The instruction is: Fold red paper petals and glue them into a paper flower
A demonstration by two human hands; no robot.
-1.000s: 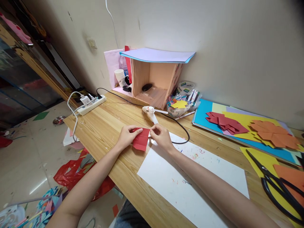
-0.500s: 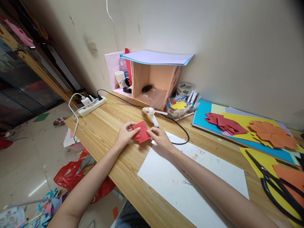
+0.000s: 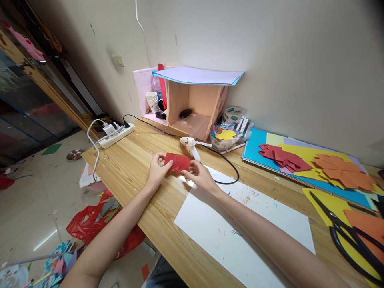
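A piece of red folded paper [image 3: 177, 162] is held between both hands, just above the wooden tabletop. My left hand [image 3: 158, 170] pinches its left side, thumb on the near face. My right hand [image 3: 200, 175] grips its lower right corner between thumb and fingers. Crease lines run across the paper, and a fold shows along its lower edge. Just behind the hands lies a white glue gun [image 3: 189, 146] with a glue stick poking out of its back. A white sheet [image 3: 228, 224] with coloured specks lies under my right forearm.
A cardboard box [image 3: 192, 106] with a lilac roof stands against the wall, beside a tub of markers [image 3: 225, 136]. Red and orange folded paper pieces [image 3: 342, 170] lie on coloured sheets at right, near black scissors [image 3: 342, 224]. A power strip [image 3: 117, 135] sits at the left edge.
The red paper has turned in my hands, now showing a wider, flatter face. My right hand has shifted to the paper's lower right corner; my left hand keeps its pinch.
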